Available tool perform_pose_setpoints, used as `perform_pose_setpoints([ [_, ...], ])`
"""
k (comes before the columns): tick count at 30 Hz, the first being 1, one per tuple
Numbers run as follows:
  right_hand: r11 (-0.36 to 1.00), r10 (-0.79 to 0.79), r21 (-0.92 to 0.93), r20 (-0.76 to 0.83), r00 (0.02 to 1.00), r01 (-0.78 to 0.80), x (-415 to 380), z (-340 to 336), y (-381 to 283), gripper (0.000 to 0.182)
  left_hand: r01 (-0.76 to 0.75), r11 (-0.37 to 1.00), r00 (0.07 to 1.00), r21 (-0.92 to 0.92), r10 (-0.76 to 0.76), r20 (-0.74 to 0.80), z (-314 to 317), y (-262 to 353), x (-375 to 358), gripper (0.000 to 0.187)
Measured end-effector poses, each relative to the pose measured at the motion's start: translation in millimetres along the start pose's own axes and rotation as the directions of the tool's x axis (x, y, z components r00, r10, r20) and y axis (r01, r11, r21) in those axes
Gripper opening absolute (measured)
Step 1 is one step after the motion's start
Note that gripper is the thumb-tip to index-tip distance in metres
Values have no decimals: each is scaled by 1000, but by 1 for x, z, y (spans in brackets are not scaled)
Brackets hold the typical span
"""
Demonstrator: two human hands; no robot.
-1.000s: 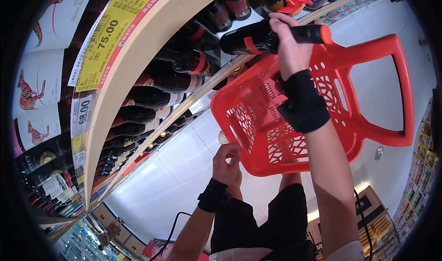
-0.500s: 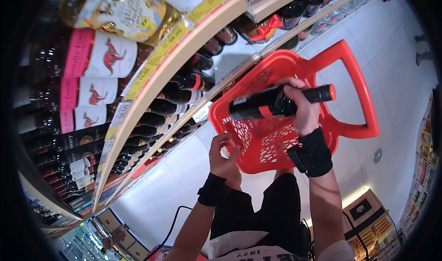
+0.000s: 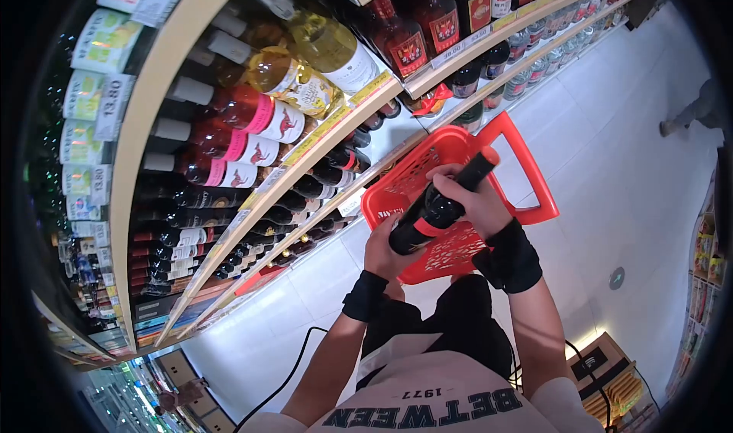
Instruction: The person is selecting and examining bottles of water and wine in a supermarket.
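A dark wine bottle (image 3: 430,218) with a red band and a red-topped neck is tilted in front of me, neck up to the right. My right hand (image 3: 475,202) is wrapped round its shoulder below the neck. At the bottle's base, my left hand (image 3: 388,250) has its fingers against the glass; part of them is hidden behind it. Below the bottle stands a red plastic shopping basket (image 3: 450,263) with a perforated wall, its handle (image 3: 531,175) raised to the right. The bottle covers much of the basket's inside.
Curved wooden shelves (image 3: 336,124) of bottles run along my left and ahead, with price tags on their edges. White tiled floor (image 3: 588,204) lies to the right. Another person's leg (image 3: 691,112) shows at the far right. A cable (image 3: 294,364) hangs beside my left arm.
My left hand has come up from beside the basket onto the bottle's base. The bottle, level over the basket before, is now tilted neck up. The view shows more of the shelves.
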State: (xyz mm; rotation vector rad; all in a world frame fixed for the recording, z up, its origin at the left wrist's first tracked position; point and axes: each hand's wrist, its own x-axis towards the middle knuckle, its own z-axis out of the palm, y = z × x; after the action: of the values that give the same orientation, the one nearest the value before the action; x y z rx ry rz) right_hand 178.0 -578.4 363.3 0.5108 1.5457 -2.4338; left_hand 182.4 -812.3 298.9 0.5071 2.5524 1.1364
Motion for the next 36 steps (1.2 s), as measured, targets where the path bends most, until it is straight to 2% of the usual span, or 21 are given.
perform_pose_setpoints([
  [2,998,58,2,111,992,-59,-12,11,-22,37,55,996,998,-66,-54,17,-11,12,-13,73],
  [3,993,113,-2,200,973,-115,-12,12,-26,44,84,991,996,-104,-81,34,-16,15,-21,73],
  [6,989,-125,-41,265,956,141,-5,26,-19,44,114,961,993,-250,-105,49,-30,28,-40,71],
  [7,995,-98,33,301,949,92,-3,33,-22,47,115,946,993,-302,-106,48,-35,30,-44,71],
  [10,981,-89,186,232,969,45,-14,62,-36,51,145,863,989,-485,-110,101,-58,45,-50,67],
  [14,897,-234,433,303,924,86,-9,90,-28,55,179,793,975,-583,-65,211,-91,52,-56,60],
  [15,893,-230,444,324,918,68,-15,99,-36,55,185,784,972,-592,-56,229,-102,55,-58,60],
  [19,904,-237,405,211,948,136,-24,126,-40,55,195,715,968,-672,-29,250,-127,65,-68,58],
  [22,905,-277,396,278,920,153,-23,138,-39,57,189,666,970,-721,-10,244,-136,58,-77,56],
  [28,899,-315,374,186,931,229,-41,169,-35,51,104,633,975,-767,88,205,-160,60,-94,51],
  [32,892,-354,352,157,922,282,-56,186,-27,47,58,573,956,-818,204,210,-162,43,-107,59],
  [36,889,-360,361,169,917,283,-68,192,-25,45,71,562,944,-824,230,238,-161,34,-114,57],
])
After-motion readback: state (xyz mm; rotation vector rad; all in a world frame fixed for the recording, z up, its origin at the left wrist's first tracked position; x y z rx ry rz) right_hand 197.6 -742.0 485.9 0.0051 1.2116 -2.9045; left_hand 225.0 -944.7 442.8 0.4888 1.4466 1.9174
